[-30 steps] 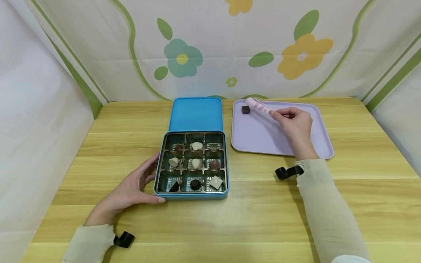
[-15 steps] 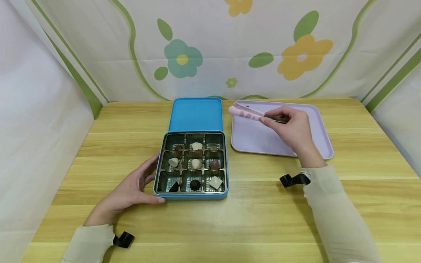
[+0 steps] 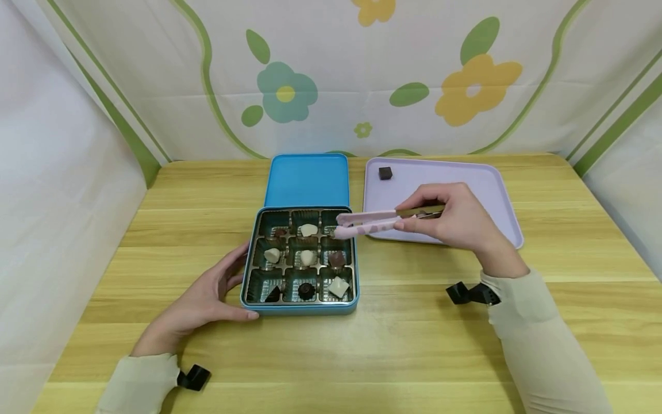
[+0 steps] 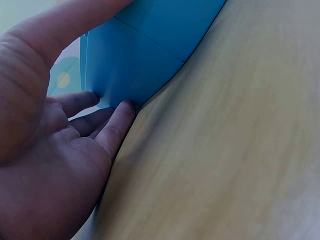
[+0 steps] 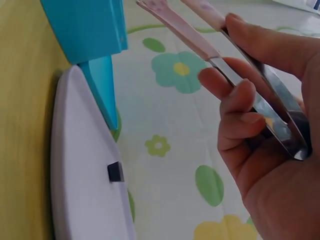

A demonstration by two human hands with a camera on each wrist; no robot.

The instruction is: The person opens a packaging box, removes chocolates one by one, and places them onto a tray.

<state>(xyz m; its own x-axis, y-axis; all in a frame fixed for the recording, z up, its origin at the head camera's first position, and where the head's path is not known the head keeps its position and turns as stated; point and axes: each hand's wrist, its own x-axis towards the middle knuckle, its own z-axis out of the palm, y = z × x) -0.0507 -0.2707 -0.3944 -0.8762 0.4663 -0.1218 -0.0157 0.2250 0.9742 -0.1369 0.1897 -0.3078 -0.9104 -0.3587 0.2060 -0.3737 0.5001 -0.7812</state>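
A blue tin box (image 3: 300, 307) with a compartment insert holds several chocolates, white and dark. My left hand (image 3: 207, 299) rests against its left front corner, fingers straight on the blue wall (image 4: 125, 65). My right hand (image 3: 455, 221) grips pink-tipped metal tongs (image 3: 369, 221), whose tips hang over the box's top-right compartment with nothing between them. In the right wrist view the tongs (image 5: 200, 35) stand slightly apart. A dark square chocolate (image 3: 385, 172) lies on the lilac tray (image 3: 481, 184), also seen as the chocolate (image 5: 115, 172) in the right wrist view.
The box's blue lid (image 3: 308, 179) lies flat behind it, touching the tray's left edge. The wooden table (image 3: 414, 345) is enclosed by a flowered cloth backdrop (image 3: 331, 75) and white side walls.
My right hand has carried the tongs from the tray's far left corner, by the dark chocolate, leftward and nearer to over the box. The chocolate stays on the tray. The left hand has not moved.
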